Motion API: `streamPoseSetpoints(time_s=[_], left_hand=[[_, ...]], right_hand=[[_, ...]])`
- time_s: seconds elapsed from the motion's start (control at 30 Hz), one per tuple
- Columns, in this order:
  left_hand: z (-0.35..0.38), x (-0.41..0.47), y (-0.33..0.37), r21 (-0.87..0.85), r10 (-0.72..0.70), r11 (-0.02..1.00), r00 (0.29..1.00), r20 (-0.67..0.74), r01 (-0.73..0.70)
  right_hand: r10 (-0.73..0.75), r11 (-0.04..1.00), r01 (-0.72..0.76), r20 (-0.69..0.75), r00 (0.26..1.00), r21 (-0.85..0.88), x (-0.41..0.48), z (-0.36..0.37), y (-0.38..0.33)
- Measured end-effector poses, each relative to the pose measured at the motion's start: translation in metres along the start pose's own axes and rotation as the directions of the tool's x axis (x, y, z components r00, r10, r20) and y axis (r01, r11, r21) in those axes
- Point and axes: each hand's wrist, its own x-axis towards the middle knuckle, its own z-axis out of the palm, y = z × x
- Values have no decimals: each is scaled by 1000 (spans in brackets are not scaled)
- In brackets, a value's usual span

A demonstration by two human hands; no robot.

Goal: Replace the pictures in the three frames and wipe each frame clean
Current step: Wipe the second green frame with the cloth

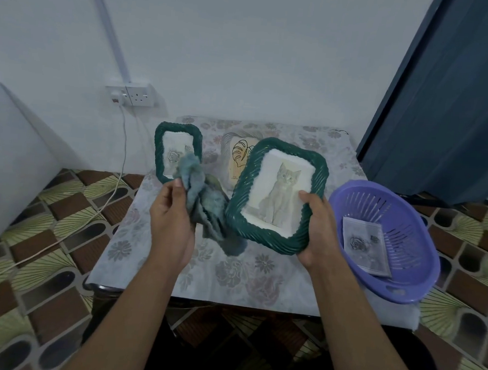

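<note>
The cat frame (276,195), tilted over the table (231,284), is gripped by the right hand (317,229) while the left hand (172,223) clutches the cloth (207,208) beside it, so its wipe seems pending; the rose frame (177,152) and leaf frame (237,158) stand behind.

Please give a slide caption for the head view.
The right hand holds the cat frame; the left hand grips a blue-grey cloth beside it.

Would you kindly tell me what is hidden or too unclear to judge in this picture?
All head view.
1. Leaf-picture frame: right and lower parts hidden behind the cat frame.
2. Rose frame: lower right corner covered by the cloth in the left hand.
3. Cat frame's back: faces away; the right hand covers one corner.
4. Loose picture in the basket: details blurred.
</note>
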Motion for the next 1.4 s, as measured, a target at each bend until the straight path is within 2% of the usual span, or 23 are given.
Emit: streamPoseSetpoints(time_s=[0.13, 0.27, 0.43, 0.53, 0.6, 0.63, 0.7, 0.87, 0.93, 1.0, 1.07, 1.13, 1.17, 1.23, 1.3, 1.4], left_hand=[[5, 3, 6, 30, -25, 999, 999, 23, 25], [14, -2, 8, 80, -131, 990, 976, 171, 119], [7, -1, -8, 332, -95, 943, 924, 371, -36], [9, -4, -12, 588, -82, 795, 934, 349, -150], [15, -8, -9, 771, -42, 592, 946, 321, -235], [18, -10, -6, 825, -19, 499, 948, 318, -267], [20, -7, -3, 852, 12, 426, 944, 330, -304], [24, -6, -1, 833, 39, 461, 945, 325, -306], [18, -5, -5, 799, -56, 545, 940, 336, -253], [8, -1, -10, 731, -220, 672, 912, 346, -116], [5, 0, -9, 605, -364, 788, 879, 309, 113], [4, 2, -8, 389, -441, 866, 848, 296, 315], [5, 1, -6, 320, -447, 881, 834, 322, 349], [2, -2, -4, 321, -411, 898, 832, 372, 300], [0, -4, -7, 389, -339, 905, 848, 407, 175], [4, -7, -11, 488, -219, 873, 905, 364, 16]], right_hand=[[-12, 1000, 13, 15, 1000, -23, -3, -1, 0], [-36, 998, 38, 39, 999, -41, -6, 3, 3], [-69, 995, 74, 75, 995, -66, -11, 7, 7], [-82, 992, 95, 140, 987, -85, -14, 10, 11], [-92, 988, 111, 167, 982, -108, -14, 12, 11], [-96, 986, 118, 177, 980, -117, -14, 12, 10], [-100, 982, 128, 195, 976, -136, -13, 11, 8], [-95, 981, 122, 179, 979, -148, -13, 9, 10], [-97, 981, 123, 174, 980, -148, -12, 8, 10], [-98, 980, 124, 168, 981, -157, -12, 7, 11], [-101, 977, 129, 164, 981, -169, -13, 6, 11], [-89, 981, 114, 153, 984, -159, -13, 5, 12], [-83, 984, 105, 146, 986, -145, -13, 4, 12], [-79, 989, 96, 140, 987, -115, -13, 2, 12], [-81, 990, 97, 152, 985, -102, -13, 1, 11], [-101, 984, 129, 211, 972, -121, -15, 3, 12]])
